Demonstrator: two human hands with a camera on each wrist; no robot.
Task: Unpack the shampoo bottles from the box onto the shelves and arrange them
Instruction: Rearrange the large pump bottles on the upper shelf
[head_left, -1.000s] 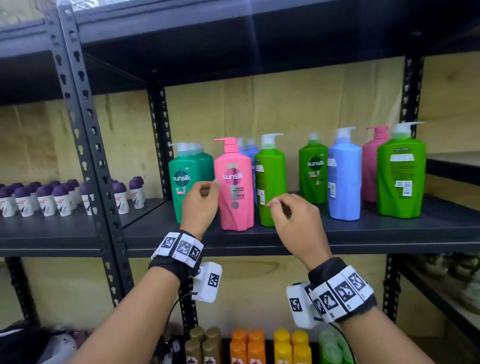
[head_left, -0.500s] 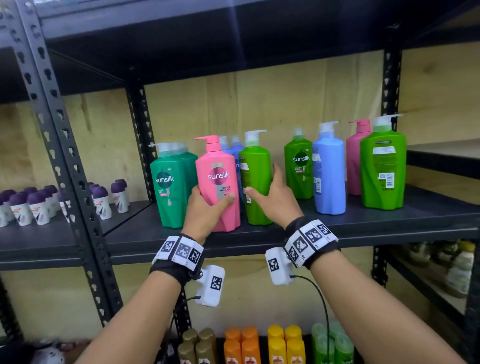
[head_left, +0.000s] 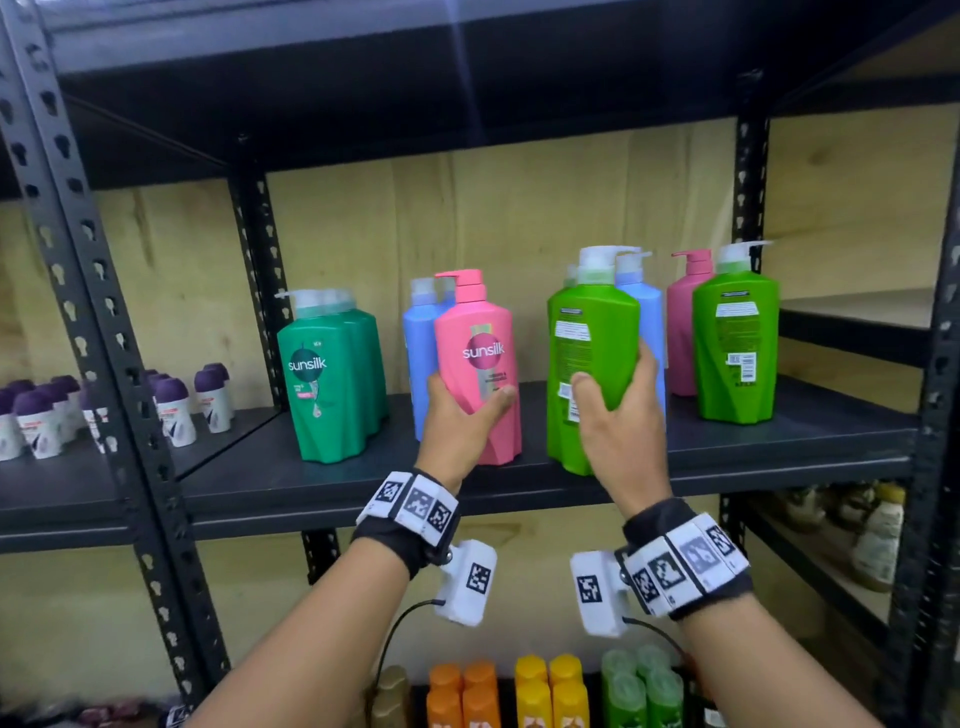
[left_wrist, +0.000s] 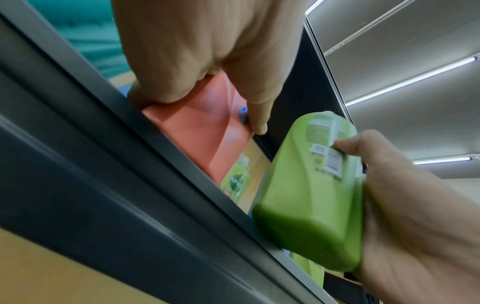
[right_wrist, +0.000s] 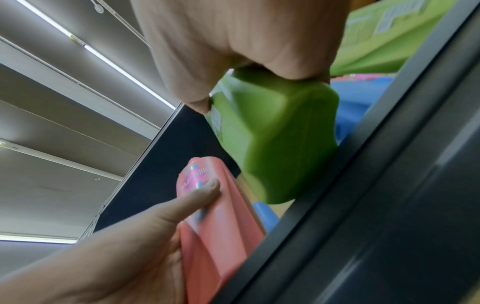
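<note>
My left hand grips a pink Sunsilk pump bottle low on its body, thumb across the front. It stands upright near the front of the dark shelf. My right hand holds a light green bottle, back label facing me, its base at the shelf's front edge. The left wrist view shows the pink bottle under my fingers and the green bottle tilted over the edge. In the right wrist view my thumb and fingers clamp the green bottle, with the pink bottle below.
Teal bottles stand at the left and blue bottles behind the pink one. A blue, a pink and a green bottle stand at the right. Purple-capped roll-ons fill the neighbouring shelf. Small bottles line the shelf below.
Both hands went from hovering in front of the row to holding a bottle each. The green bottle has moved right, away from the pink one, and now shows its back label.
</note>
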